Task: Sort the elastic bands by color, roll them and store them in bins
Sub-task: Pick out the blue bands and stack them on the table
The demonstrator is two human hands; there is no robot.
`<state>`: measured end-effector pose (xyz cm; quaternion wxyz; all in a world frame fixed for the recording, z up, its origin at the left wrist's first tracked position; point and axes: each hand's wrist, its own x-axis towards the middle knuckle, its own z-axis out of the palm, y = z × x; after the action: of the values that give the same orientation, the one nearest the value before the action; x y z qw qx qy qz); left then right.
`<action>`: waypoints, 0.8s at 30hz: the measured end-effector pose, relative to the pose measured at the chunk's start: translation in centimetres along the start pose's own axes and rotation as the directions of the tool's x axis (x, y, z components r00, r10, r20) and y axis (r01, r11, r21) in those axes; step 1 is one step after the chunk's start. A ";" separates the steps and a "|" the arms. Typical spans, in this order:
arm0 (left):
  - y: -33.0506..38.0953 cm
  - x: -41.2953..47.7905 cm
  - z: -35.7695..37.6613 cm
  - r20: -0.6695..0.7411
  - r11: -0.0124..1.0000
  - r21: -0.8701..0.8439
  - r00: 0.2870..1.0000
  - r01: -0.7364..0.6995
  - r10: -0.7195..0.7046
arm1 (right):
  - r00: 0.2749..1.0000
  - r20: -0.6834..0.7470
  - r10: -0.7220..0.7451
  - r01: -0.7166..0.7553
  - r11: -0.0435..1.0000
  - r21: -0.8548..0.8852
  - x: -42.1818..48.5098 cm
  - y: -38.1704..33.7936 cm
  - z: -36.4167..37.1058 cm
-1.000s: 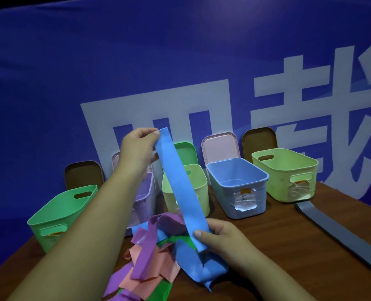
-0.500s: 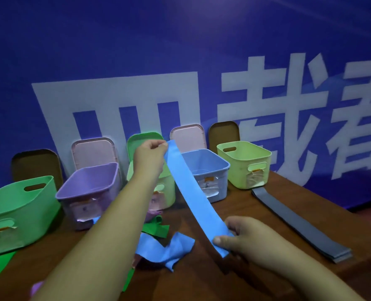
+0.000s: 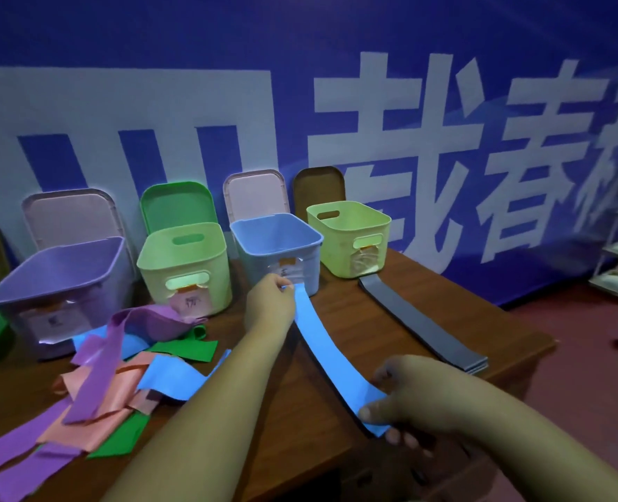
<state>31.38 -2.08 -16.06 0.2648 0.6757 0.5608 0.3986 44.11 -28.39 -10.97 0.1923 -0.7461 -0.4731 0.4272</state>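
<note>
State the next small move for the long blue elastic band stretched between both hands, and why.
Probably curl the end pinched by the right hand into a first turn: the long blue elastic band runs straight and unrolled between it and the left hand, with the blue plastic bin beyond.

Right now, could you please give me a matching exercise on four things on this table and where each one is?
1 blue band
2 grey band
3 blue bin
4 purple bin

a flat on the table, furthest right
b just behind the left hand
c pinched between left hand and right hand
d furthest left of the four

Pairs: 1-c, 2-a, 3-b, 4-d
</note>
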 end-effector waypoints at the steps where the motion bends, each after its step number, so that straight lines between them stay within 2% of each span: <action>1: -0.3 -0.2 0.4 0.020 0.999 0.027 1.000 0.018 -0.019 | 1.000 -0.008 -0.002 0.002 1.000 -0.012 -0.1 0.1 0.1; 10: -1.0 -0.3 2.0 0.054 0.943 0.332 0.999 -0.021 0.004 | 0.999 -0.051 -0.002 -0.002 0.998 -0.069 0.0 0.4 0.4; 17: -0.9 -0.3 2.3 0.110 0.861 0.490 0.990 -0.132 0.089 | 0.998 -0.064 -0.001 -0.010 0.984 -0.178 0.3 0.7 1.2; 19: -0.8 -0.7 2.2 0.118 0.845 0.516 0.989 -0.138 0.089 | 0.997 -0.081 -0.003 -0.020 0.957 -0.289 0.2 0.6 1.1; 22: 0.1 -1.7 1.4 0.149 0.838 0.517 0.982 -0.177 0.115 | 0.986 -0.162 -0.047 -0.051 0.832 -0.553 -0.5 0.4 0.6; 24: 1.4 -2.6 0.1 0.177 0.820 0.510 0.965 -0.260 0.195 | 0.980 -0.194 -0.042 -0.086 0.789 -0.608 -0.7 0.3 0.3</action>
<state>32.10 -4.91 -15.59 0.0515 0.8066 0.5474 0.2172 43.90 -29.19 -11.00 -0.0195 -0.8120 -0.5559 0.1768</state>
